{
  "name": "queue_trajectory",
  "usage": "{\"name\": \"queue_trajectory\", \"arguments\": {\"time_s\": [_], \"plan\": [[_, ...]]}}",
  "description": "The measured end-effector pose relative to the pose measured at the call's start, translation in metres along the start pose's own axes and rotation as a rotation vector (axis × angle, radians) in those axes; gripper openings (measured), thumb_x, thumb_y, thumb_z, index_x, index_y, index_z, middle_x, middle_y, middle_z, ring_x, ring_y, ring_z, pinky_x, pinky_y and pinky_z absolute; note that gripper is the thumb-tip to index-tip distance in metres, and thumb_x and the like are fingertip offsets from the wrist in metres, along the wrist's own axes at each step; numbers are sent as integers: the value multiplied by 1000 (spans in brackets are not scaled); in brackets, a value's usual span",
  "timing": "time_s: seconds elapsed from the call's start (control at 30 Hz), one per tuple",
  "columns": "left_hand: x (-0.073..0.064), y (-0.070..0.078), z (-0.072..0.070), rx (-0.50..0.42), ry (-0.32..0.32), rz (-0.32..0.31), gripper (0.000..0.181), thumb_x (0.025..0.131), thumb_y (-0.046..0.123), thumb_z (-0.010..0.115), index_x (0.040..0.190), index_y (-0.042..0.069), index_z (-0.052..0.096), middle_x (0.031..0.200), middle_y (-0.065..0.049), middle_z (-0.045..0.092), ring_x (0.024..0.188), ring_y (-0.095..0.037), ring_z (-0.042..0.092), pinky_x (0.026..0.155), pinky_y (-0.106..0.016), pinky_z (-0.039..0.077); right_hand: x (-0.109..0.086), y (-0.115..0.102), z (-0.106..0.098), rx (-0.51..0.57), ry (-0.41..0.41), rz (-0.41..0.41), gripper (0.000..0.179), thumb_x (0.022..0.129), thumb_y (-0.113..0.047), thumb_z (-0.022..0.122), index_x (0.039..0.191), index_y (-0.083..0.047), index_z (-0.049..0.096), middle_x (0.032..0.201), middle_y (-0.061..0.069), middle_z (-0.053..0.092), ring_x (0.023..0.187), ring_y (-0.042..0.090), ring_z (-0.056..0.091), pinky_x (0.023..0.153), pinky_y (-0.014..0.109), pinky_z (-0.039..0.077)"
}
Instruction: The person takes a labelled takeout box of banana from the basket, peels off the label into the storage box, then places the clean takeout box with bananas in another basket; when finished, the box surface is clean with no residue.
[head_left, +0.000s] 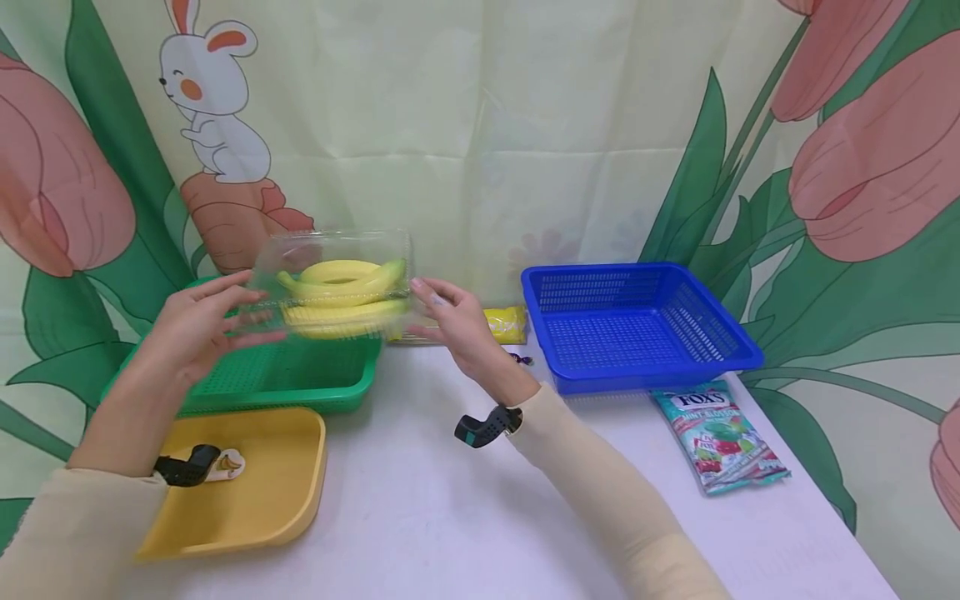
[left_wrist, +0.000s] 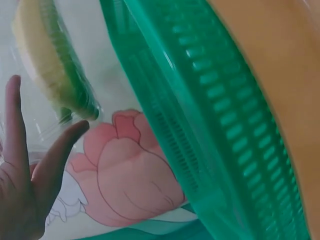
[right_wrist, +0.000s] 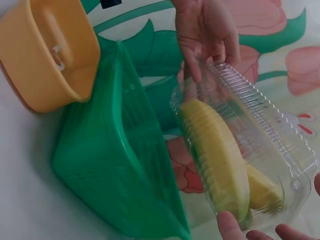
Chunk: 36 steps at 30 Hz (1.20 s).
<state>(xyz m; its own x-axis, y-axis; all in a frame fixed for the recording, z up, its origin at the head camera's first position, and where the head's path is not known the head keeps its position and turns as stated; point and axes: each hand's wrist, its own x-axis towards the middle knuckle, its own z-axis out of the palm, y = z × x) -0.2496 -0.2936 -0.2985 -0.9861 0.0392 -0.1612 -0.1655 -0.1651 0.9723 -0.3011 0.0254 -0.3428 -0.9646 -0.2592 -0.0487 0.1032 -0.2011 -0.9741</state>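
A clear plastic clamshell box (head_left: 332, 247) with yellow bananas (head_left: 341, 321) inside is held up between both hands, tilted, above the green basket (head_left: 352, 392). My left hand (head_left: 197, 327) grips its left end, some fingers showing through the plastic. At the right end my right hand (head_left: 463, 327) holds the box by its side. In the right wrist view the ribbed edge of the box (right_wrist: 260, 115) and the bananas (right_wrist: 217, 150) show closely, with the left hand (right_wrist: 207, 35) at the far end.
A yellow tray (head_left: 277, 492) with a banana-picture label stands in front of the green basket. On the right is a blue basket (head_left: 622, 337), with a candy bag (head_left: 723, 437) before it. A yellow packet (head_left: 508, 325) and a small wrapped candy (head_left: 522, 359) lie between the baskets.
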Motion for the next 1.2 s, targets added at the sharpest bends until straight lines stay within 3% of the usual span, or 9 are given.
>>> {"name": "queue_trajectory", "arguments": {"time_s": [0.33, 0.5, 0.67, 0.8, 0.93, 1.03, 1.2], "plan": [[14, 13, -33, 168, -87, 12, 77, 111, 22, 55, 171, 14, 8, 125, 16, 60, 100, -3, 76, 83, -36, 69, 1, -1, 12, 50, -32, -13, 50, 107, -24, 65, 151, -3, 55, 156, 13, 57, 144, 33, 58, 107, 40, 60], [23, 23, -42, 243, -85, -27, 80, 111, 23, 56, 172, 17, 5, 128, 17, 56, 104, 1, 74, 89, -35, 67, 3, 3, 13, 45, -31, -18, 46, 107, -24, 64, 147, -2, 57, 150, 17, 61, 138, 37, 63, 109, 44, 59], [32, 29, -47, 216, -82, -68, 82, 109, 22, 59, 172, 18, 5, 117, 21, 66, 103, -1, 75, 91, -37, 67, 6, 17, 13, 41, -19, -13, 40, 107, -19, 65, 140, 2, 61, 141, 23, 66, 127, 37, 69, 106, 45, 61], [38, 31, -52, 200, -72, -98, 82, 109, 21, 59, 172, 19, 5, 108, 21, 72, 99, -2, 76, 88, -38, 68, 8, 34, 18, -27, -2, 9, 39, 105, -13, 66, 140, 3, 62, 138, 22, 69, 120, 32, 73, 98, 40, 65], [42, 31, -60, 153, -58, -126, 79, 110, 21, 57, 172, 24, 8, 105, 18, 73, 97, -6, 76, 86, -39, 68, 8, 51, 25, -129, 14, 41, 42, 103, -11, 69, 141, 3, 62, 135, 19, 71, 128, 39, 70, 97, 39, 65], [47, 32, -64, 122, -55, -145, 75, 110, 21, 56, 171, 26, 13, 106, 15, 73, 97, -8, 76, 87, -40, 68, 5, 63, 31, -206, 26, 65, 44, 102, -12, 71, 143, 0, 61, 133, 17, 72, 126, 35, 72, 95, 37, 65], [57, 36, -66, 171, -82, -162, 77, 112, 25, 53, 172, 24, 6, 109, 17, 69, 98, -7, 75, 90, -39, 67, 0, 78, 41, -263, 3, 69, 52, 99, -11, 74, 148, -3, 57, 135, 19, 71, 117, 27, 76, 91, 34, 67]]}}
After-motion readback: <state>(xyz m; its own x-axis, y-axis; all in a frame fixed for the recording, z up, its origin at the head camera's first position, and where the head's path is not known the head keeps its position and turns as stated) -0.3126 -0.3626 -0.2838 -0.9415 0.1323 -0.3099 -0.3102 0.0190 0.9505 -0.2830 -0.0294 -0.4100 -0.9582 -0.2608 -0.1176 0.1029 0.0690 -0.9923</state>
